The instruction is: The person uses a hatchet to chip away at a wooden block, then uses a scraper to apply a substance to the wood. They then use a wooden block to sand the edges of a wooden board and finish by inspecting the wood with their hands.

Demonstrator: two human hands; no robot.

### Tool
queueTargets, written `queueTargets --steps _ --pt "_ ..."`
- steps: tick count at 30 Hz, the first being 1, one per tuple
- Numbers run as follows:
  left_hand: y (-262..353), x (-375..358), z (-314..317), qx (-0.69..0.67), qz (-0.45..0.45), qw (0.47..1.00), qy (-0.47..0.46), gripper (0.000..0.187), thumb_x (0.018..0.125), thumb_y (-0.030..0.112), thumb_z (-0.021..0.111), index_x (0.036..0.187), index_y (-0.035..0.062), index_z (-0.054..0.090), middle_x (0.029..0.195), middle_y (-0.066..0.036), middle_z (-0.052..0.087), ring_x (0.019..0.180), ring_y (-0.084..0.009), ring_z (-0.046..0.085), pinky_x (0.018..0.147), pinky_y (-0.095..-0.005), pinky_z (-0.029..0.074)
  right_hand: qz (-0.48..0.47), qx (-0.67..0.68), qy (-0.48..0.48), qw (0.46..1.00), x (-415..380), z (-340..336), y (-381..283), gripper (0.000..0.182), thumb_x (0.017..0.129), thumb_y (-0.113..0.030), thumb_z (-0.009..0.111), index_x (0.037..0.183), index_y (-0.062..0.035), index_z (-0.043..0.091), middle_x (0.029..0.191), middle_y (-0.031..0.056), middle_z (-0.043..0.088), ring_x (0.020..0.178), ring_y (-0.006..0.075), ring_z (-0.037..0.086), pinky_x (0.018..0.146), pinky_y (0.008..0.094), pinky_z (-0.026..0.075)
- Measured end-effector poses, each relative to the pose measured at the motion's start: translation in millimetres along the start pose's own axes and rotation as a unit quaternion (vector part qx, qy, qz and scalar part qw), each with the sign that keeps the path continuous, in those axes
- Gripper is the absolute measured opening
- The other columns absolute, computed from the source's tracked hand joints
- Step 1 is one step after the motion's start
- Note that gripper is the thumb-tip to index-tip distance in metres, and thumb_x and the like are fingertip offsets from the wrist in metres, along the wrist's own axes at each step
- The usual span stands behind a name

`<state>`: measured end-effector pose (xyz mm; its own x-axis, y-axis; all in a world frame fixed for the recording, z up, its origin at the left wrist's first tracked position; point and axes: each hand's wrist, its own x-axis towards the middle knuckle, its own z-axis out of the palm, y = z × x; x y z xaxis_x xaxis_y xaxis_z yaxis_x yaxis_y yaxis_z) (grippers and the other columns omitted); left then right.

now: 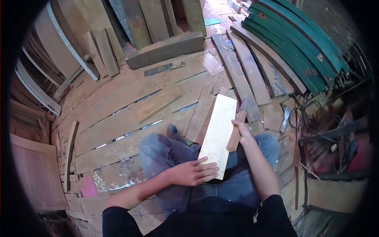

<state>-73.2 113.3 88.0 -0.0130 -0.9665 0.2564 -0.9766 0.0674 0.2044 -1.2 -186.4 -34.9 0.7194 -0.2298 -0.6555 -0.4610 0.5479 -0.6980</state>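
Note:
A pale wooden board [219,130] lies slanted over my lap, its far end pointing up and away from me. Across its near end rests my left hand [196,172], fingers apart and flat on the face of the board. On the right side, my right hand [243,131] is closed around a reddish-brown wooden block [235,138]. This block sits along the board's right edge, thumb on top, with the other fingers mostly hidden behind it.
Planks [157,103] lie loose on the slatted wooden floor [114,130]. Green curved slats [292,43] are stacked at the upper right, near a scraper [285,118] and black cables [316,114]. A thick beam [166,49] lies before leaning boards [154,19].

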Motion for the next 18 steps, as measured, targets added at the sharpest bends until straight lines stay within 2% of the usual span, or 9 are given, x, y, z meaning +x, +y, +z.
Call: queueTargets --steps 2,5,8,12,15,18 --pt "-14.2 -4.9 5.3 -0.007 -0.016 1.000 0.004 0.049 0.084 0.018 0.051 0.131 0.0033 0.053 0.140 -0.011 0.050 0.134 -0.0264 0.044 0.113 -0.0463 0.035 -0.009 0.008 0.010 1.000 0.2 16.4 -5.9 0.042 0.083 -0.011 0.069 0.119 0.0058 0.055 0.106 0.0161 0.065 0.094 0.0268 0.066 0.083 0.0385 0.054" --pt "-36.0 -7.5 18.8 0.004 -0.043 0.999 0.000 0.048 0.083 0.017 0.052 0.129 0.0032 0.053 0.139 -0.010 0.051 0.133 -0.0264 0.044 0.110 -0.0446 0.038 -0.014 -0.006 0.015 1.000 20.7 34.4 -15.0 0.042 0.082 -0.012 0.069 0.116 0.0062 0.053 0.105 0.0174 0.063 0.090 0.0285 0.065 0.078 0.0424 0.055" --pt "-56.6 -3.2 27.0 0.022 -0.063 0.998 -0.003 0.047 0.083 0.018 0.053 0.128 0.0030 0.054 0.138 -0.010 0.052 0.132 -0.0267 0.045 0.107 -0.0431 0.041 -0.018 -0.022 0.004 1.000 59.7 38.9 -11.8 0.037 0.081 -0.009 0.068 0.112 0.0072 0.055 0.100 0.0158 0.063 0.088 0.0273 0.065 0.078 0.0409 0.054" --pt "-77.2 4.2 32.9 0.023 -0.076 0.997 -0.023 0.045 0.084 0.018 0.054 0.126 0.0025 0.056 0.137 -0.010 0.053 0.132 -0.0268 0.044 0.105 -0.0418 0.042 -0.026 -0.032 0.013 0.999 69.2 47.9 -21.1 0.033 0.081 -0.008 0.065 0.109 0.0083 0.057 0.099 0.0150 0.064 0.086 0.0263 0.065 0.078 0.0387 0.054" --pt "-81.9 5.8 39.2 0.000 -0.086 0.996 -0.028 0.043 0.084 0.018 0.054 0.124 0.0017 0.058 0.136 -0.011 0.053 0.132 -0.0273 0.044 0.102 -0.0427 0.044 -0.069 -0.060 -0.001 0.996 58.6 46.9 -26.8 0.039 0.085 -0.006 0.061 0.120 0.0080 0.051 0.112 0.0161 0.063 0.090 0.0244 0.064 0.079 0.0365 0.054" --pt "-81.5 9.2 44.2 0.004 -0.087 0.994 -0.069 0.046 0.085 0.017 0.052 0.128 0.0015 0.054 0.140 -0.012 0.049 0.135 -0.0281 0.043 0.104 -0.0453 0.043 -0.106 0.002 -0.001 0.994 47.6 43.0 -24.8 0.048 0.088 -0.002 0.055 0.133 0.0051 0.040 0.128 0.0168 0.058 0.095 0.0232 0.063 0.080 0.0370 0.055"
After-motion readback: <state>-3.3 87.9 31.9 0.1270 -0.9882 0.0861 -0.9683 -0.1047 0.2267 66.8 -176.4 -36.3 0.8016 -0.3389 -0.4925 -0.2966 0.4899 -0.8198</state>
